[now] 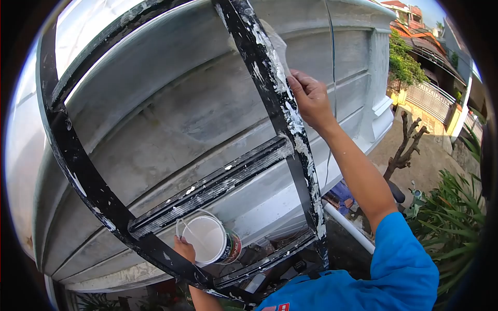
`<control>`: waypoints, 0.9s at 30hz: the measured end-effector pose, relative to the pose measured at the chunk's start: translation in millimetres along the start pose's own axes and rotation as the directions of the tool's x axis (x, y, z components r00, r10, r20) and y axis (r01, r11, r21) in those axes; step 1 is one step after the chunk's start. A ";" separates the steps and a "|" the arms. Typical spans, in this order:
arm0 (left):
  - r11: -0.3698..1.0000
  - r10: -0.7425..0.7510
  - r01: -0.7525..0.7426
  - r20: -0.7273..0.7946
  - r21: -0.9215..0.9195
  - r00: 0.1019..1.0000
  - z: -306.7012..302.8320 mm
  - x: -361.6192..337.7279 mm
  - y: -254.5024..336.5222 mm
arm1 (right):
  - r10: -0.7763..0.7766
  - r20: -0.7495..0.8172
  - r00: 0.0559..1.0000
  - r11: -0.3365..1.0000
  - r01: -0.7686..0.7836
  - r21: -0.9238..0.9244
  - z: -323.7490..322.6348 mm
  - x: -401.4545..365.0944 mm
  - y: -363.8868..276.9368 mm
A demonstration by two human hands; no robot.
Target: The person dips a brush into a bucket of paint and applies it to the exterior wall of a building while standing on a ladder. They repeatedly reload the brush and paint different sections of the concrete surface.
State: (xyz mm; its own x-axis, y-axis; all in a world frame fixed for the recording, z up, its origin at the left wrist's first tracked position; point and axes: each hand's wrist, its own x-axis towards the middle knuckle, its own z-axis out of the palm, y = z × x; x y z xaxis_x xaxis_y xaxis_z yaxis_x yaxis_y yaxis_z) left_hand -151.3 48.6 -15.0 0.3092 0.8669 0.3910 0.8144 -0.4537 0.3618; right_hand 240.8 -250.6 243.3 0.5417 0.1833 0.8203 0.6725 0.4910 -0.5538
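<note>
While the left hand [184, 250] holds a round white bucket [226, 248] behind the paint-spattered black ladder [276, 106], the right hand [311, 100] pinches a thin pale sheet [279, 47].

Ladder [179, 205] black, splattered white; shirt [358, 290] bright blue; bucket interior [205, 241] white; wall [192, 109] mottled grey; plant [456, 217] green
</note>
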 end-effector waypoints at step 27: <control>0.999 0.011 -0.015 -0.071 -0.052 0.997 8.8 -2.5 -8.5 | 0.290 -0.493 0.821 0.954 -0.289 0.080 -52.2 -182.9 -48.1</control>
State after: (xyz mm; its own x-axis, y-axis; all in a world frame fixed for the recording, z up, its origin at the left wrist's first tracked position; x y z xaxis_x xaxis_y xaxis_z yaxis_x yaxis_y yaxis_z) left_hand -154.7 52.1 -26.5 0.2823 0.8450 0.4543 0.7829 -0.4766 0.4000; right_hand 135.7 -352.2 112.5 0.8879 -0.1267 0.4422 0.4444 0.4840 -0.7538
